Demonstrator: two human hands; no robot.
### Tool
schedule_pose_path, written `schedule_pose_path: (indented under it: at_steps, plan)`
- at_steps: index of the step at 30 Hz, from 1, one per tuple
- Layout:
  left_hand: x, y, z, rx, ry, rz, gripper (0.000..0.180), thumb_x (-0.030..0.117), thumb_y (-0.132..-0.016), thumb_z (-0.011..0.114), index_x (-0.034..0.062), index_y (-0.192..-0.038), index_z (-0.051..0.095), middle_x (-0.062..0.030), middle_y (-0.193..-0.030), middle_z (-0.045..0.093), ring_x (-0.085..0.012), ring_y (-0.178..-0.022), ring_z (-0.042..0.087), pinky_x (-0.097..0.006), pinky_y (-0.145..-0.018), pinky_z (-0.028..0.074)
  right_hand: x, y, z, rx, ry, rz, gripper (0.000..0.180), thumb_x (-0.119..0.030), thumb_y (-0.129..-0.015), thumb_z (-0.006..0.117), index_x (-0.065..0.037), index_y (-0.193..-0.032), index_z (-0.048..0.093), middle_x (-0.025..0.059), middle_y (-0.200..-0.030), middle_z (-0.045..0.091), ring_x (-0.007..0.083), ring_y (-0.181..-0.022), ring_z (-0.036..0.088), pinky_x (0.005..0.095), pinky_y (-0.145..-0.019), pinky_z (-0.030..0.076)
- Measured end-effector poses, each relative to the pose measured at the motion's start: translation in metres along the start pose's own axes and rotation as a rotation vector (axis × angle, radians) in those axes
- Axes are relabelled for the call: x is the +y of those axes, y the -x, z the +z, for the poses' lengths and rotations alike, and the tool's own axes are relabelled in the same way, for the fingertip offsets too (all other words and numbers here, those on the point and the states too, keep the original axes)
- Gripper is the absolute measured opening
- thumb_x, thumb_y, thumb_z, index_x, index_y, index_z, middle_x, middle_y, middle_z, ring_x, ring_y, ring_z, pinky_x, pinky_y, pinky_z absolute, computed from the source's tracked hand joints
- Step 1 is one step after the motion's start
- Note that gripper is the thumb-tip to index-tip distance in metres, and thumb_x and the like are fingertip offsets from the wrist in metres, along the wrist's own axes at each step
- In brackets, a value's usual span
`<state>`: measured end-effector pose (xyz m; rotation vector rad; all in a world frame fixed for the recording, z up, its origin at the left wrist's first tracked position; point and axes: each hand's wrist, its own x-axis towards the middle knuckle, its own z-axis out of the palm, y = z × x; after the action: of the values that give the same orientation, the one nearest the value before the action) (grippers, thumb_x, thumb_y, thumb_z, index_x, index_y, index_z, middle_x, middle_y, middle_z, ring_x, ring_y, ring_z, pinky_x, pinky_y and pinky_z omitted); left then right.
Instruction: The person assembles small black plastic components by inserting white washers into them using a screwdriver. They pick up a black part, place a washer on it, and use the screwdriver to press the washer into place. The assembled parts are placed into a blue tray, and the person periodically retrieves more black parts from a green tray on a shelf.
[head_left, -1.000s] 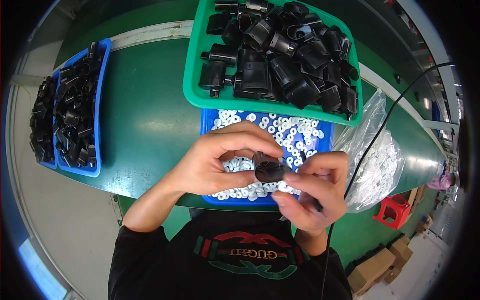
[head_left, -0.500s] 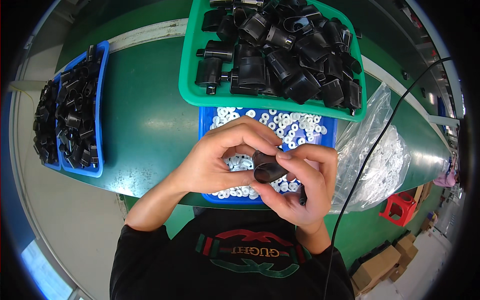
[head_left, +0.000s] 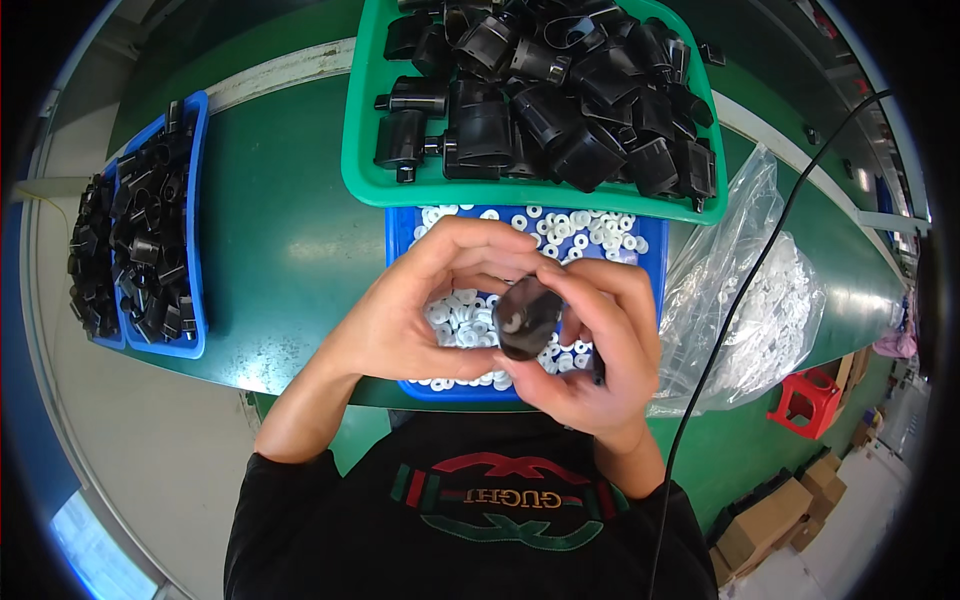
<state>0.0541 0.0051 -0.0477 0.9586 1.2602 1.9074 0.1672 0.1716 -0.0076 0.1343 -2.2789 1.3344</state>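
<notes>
Over the blue tray of white washers, a dark hollow plastic part is held up between my two hands, its rounded opening facing me. My right hand grips it with thumb and fingers along its right side. My left hand curves around the left side, thumb tip at the lower edge and fingertips at the upper edge; a gap stays between palm and part. Something small and dark shows against my right palm, too hidden to name. White washers lie in the tray below.
A green tray heaped with black plastic parts stands behind the blue one. Blue trays of similar parts sit far left. At right are a clear bag of white pieces, a hanging black cable and a red stool.
The plastic part has been turned so its opening faces more toward me, and it has moved slightly left and up. Both hands stay around it; the view has shifted a little.
</notes>
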Motion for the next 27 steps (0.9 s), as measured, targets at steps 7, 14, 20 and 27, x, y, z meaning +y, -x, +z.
schedule_pose_path:
  at_steps: [7, 14, 20, 27]
  plan:
    - [0.011, -0.005, -0.014, 0.061, -0.105, 0.066, 0.035, 0.009, -0.081, 0.068, -0.0016, -0.112, 0.056, -0.0194, -0.111, 0.058, -0.0265, -0.091, 0.063, -0.04, -0.08, 0.053, -0.007, -0.004, -0.012, -0.093, 0.069, 0.015, 0.055, -0.01, -0.067, 0.08, 0.002, -0.118, 0.064, 0.0129, -0.105, 0.057, 0.0226, -0.083, 0.064, 0.029, -0.067, 0.054]
    - [0.009, -0.002, -0.024, -0.029, -0.108, 0.064, 0.03, -0.004, -0.082, 0.067, 0.0001, -0.111, 0.061, -0.0095, -0.103, 0.061, -0.0198, -0.094, 0.061, -0.033, -0.082, 0.05, -0.001, 0.001, -0.008, -0.107, 0.036, 0.038, 0.053, -0.013, -0.07, 0.077, 0.003, -0.119, 0.065, 0.0128, -0.105, 0.058, 0.0229, -0.08, 0.065, 0.0302, -0.065, 0.055]
    - [0.015, -0.002, -0.011, -0.099, -0.118, -0.05, 0.066, 0.0, -0.071, 0.079, 0.0012, -0.131, 0.051, -0.0119, -0.122, 0.062, -0.0215, -0.109, 0.062, -0.036, -0.09, 0.05, 0.003, 0.0, -0.002, -0.139, -0.055, -0.023, 0.051, -0.012, -0.071, 0.075, 0.003, -0.118, 0.064, 0.0156, -0.109, 0.062, 0.0244, -0.081, 0.067, 0.0315, -0.066, 0.056]
    - [0.012, -0.003, -0.015, -0.161, -0.124, -0.059, 0.077, 0.008, -0.065, 0.087, -0.0015, -0.131, 0.05, -0.016, -0.122, 0.061, -0.0256, -0.109, 0.062, -0.039, -0.093, 0.049, -0.004, -0.002, -0.006, -0.094, -0.076, -0.121, 0.045, -0.014, -0.074, 0.071, 0.002, -0.115, 0.065, 0.0156, -0.107, 0.065, 0.0244, -0.08, 0.067, 0.0304, -0.064, 0.056]
